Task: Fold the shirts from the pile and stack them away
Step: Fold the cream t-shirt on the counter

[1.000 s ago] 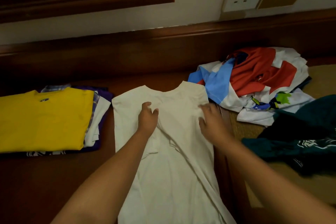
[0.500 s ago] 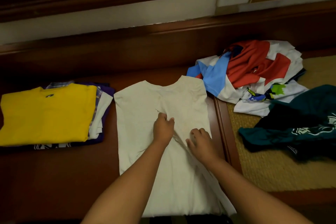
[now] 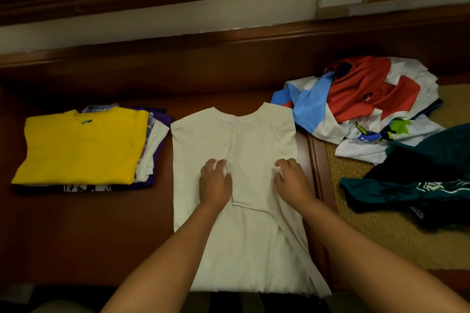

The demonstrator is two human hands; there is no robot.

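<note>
Both hands flat on cream shirt (image 3: 254,145), centre of desk (image 3: 84,231).
My left hand (image 3: 215,183) and right hand (image 3: 292,180) press it, fingers relaxed, gripping nothing. Folded stack (image 3: 78,145) at 9 o'clock, unfolded pile (image 3: 361,104) at 2 o'clock.

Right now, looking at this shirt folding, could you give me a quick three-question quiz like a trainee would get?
1. True or false: both hands lie on the cream shirt.
2. Which shirt tops the folded stack on the left? A. red B. yellow C. teal
3. Fill in: the unfolded pile lies to the ____ of the cream shirt.

Key:
1. True: the left hand and right hand both rest on it, fingers spread over the cloth.
2. B: the yellow shirt lies on top.
3. Right, with a dark teal garment nearer on the woven mat.
</note>
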